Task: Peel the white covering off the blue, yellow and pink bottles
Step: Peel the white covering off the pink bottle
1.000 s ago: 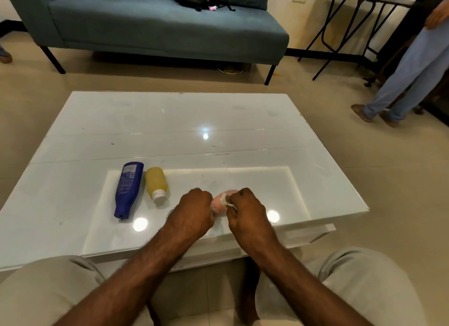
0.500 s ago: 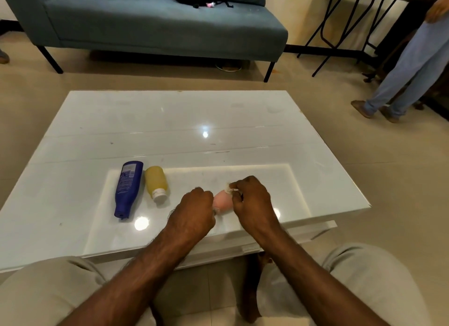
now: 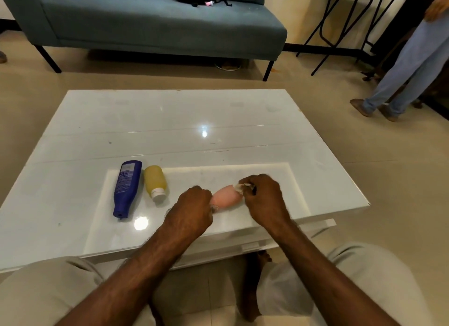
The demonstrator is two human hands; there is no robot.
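Hands met over the white coffee table [image 3: 243, 112]: the left hand [image 3: 192, 210] gripped the near end of the pink bottle [image 3: 226, 197], the right hand [image 3: 263, 198] pinched white covering [image 3: 240, 187] at its far end. Blue bottle [image 3: 126, 188] and yellow bottle [image 3: 155, 183] lay side by side, left of them.

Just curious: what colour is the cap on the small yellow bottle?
White, on the yellow bottle lying by the blue bottle; the head view shows it.
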